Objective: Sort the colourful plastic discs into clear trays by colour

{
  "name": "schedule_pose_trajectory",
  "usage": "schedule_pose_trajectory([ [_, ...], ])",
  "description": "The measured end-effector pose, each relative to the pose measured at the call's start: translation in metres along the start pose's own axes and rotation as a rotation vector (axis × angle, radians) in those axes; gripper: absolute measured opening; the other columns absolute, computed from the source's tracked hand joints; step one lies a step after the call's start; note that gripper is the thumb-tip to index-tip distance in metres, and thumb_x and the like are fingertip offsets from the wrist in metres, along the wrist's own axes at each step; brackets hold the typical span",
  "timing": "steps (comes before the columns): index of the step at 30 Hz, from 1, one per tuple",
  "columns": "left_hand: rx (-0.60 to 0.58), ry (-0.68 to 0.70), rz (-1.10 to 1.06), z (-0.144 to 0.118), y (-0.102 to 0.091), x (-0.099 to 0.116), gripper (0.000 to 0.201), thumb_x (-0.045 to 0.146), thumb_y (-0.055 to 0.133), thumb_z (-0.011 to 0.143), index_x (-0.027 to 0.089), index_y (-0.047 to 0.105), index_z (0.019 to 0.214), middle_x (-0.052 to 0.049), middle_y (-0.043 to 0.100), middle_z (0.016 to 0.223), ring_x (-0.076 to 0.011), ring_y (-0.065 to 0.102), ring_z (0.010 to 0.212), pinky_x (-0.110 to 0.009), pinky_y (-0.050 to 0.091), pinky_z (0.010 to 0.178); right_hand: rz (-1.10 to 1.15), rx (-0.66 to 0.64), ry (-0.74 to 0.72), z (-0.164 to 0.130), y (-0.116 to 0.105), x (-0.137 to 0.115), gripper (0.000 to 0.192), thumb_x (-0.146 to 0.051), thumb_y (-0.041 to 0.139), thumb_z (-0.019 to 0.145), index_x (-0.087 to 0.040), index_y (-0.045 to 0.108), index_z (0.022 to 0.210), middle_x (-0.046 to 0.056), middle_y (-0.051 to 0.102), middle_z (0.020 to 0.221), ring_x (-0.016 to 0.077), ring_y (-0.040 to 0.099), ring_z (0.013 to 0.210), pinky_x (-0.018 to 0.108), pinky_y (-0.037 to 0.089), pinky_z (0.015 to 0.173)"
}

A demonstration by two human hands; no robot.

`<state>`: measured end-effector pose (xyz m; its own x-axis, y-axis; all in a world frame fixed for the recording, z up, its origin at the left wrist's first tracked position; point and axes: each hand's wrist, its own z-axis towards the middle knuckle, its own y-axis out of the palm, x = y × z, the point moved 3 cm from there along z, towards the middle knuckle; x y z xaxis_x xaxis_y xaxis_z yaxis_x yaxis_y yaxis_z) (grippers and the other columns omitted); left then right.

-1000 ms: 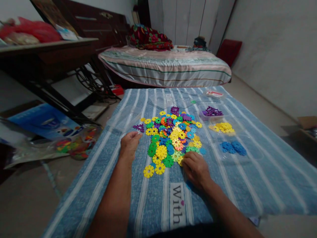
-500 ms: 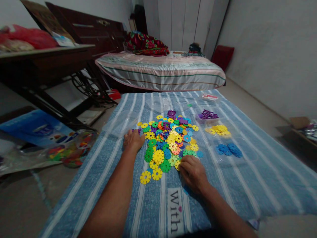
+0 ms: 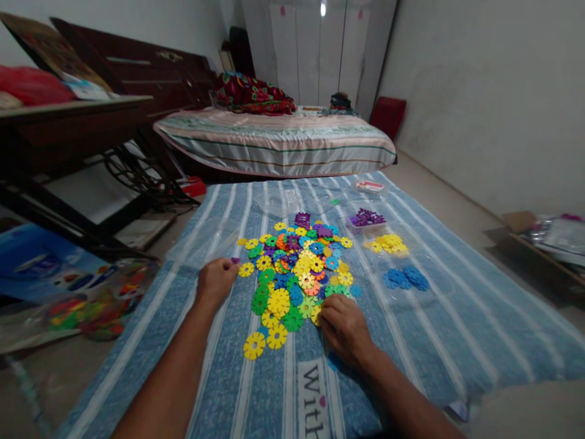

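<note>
"With" on blue striped cloth (image 3: pixel 411 341)

You see a blue cloth (image 3: pixel 411 341) with white stripes, a multicoloured pile of discs (image 3: pixel 297 268), and separate purple discs (image 3: pixel 365 217), yellow discs (image 3: pixel 387 244) and blue discs (image 3: pixel 404 278).

The left hand (image 3: pixel 216 281) is curling over a purple piece (image 3: pixel 235 260), hiding all but its tip. The right hand (image 3: pixel 343 326) is covering the near edge of the disc pile (image 3: pixel 297 268). The blue striped cloth (image 3: pixel 457 317) is running out of view at the bottom edge.
</note>
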<state>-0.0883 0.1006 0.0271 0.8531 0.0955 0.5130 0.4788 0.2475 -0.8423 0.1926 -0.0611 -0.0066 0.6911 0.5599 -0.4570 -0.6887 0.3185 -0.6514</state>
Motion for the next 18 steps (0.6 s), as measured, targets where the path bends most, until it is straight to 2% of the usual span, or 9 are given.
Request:
schedule_pose_trajectory([
  [4, 0.065, -0.286, -0.48, -0.002, 0.0, 0.008, 0.023, 0.04, 0.058, 0.063, 0.018, 0.062, 0.065, -0.003, 0.065, 0.058, -0.0195, 0.063, 0.056, -0.026, 0.045, 0.047, -0.003, 0.007, 0.002, 0.001, 0.001, 0.0, 0.018, -0.012, 0.05, 0.089, -0.02, 0.059, 0.076, 0.005, 0.062, 0.079, 0.0181, 0.055, 0.08, 0.032, 0.042, 0.071],
  [7, 0.055, -0.304, -0.668, -0.002, 0.009, 0.038, 0.019, 0.033, 0.062, 0.06, 0.016, 0.061, 0.067, -0.002, 0.064, 0.059, -0.0193, 0.065, 0.057, -0.023, 0.044, 0.044, 0.002, 0.013, 0.01, 0.001, 0.002, -0.001, 0.02, -0.012, 0.048, 0.09, -0.02, 0.059, 0.075, 0.005, 0.061, 0.079, 0.0181, 0.054, 0.08, 0.032, 0.042, 0.07],
  [10, -0.043, -0.279, -0.76, 0.0, 0.025, 0.09, 0.014, 0.029, 0.062, 0.063, 0.015, 0.06, 0.066, -0.002, 0.062, 0.057, -0.0197, 0.066, 0.058, -0.023, 0.043, 0.043, 0.007, 0.02, 0.012, 0.0, 0.003, 0.0, 0.02, -0.013, 0.048, 0.09, -0.02, 0.058, 0.074, 0.006, 0.061, 0.079, 0.0188, 0.054, 0.081, 0.033, 0.042, 0.07],
  [13, -0.212, -0.218, -0.901, 0.003, 0.046, 0.16, 0.011, 0.024, 0.063, 0.068, 0.014, 0.06, 0.07, -0.003, 0.063, 0.061, -0.0166, 0.065, 0.058, -0.023, 0.046, 0.048, 0.012, 0.018, 0.02, 0.0, 0.005, 0.001, 0.02, -0.013, 0.047, 0.09, -0.02, 0.058, 0.074, 0.006, 0.062, 0.079, 0.0189, 0.054, 0.081, 0.033, 0.042, 0.07],
  [16, -0.416, -0.115, -1.057, 0.009, 0.066, 0.229, 0.016, 0.025, 0.066, 0.072, 0.013, 0.062, 0.082, -0.005, 0.067, 0.075, -0.0162, 0.067, 0.068, -0.026, 0.052, 0.059, 0.034, 0.017, 0.013, 0.0, 0.006, 0.001, 0.019, -0.012, 0.047, 0.09, -0.02, 0.058, 0.076, 0.005, 0.062, 0.08, 0.0186, 0.054, 0.082, 0.033, 0.043, 0.072],
  [18, -0.389, -0.146, -0.997, 0.015, 0.074, 0.251, 0.023, 0.03, 0.069, 0.071, 0.013, 0.062, 0.085, -0.006, 0.066, 0.079, -0.018, 0.066, 0.074, -0.029, 0.053, 0.062, 0.041, 0.018, 0.015, 0.0, 0.005, 0.001, 0.019, -0.012, 0.047, 0.09, -0.021, 0.058, 0.077, 0.005, 0.062, 0.081, 0.0188, 0.055, 0.083, 0.034, 0.044, 0.072],
])
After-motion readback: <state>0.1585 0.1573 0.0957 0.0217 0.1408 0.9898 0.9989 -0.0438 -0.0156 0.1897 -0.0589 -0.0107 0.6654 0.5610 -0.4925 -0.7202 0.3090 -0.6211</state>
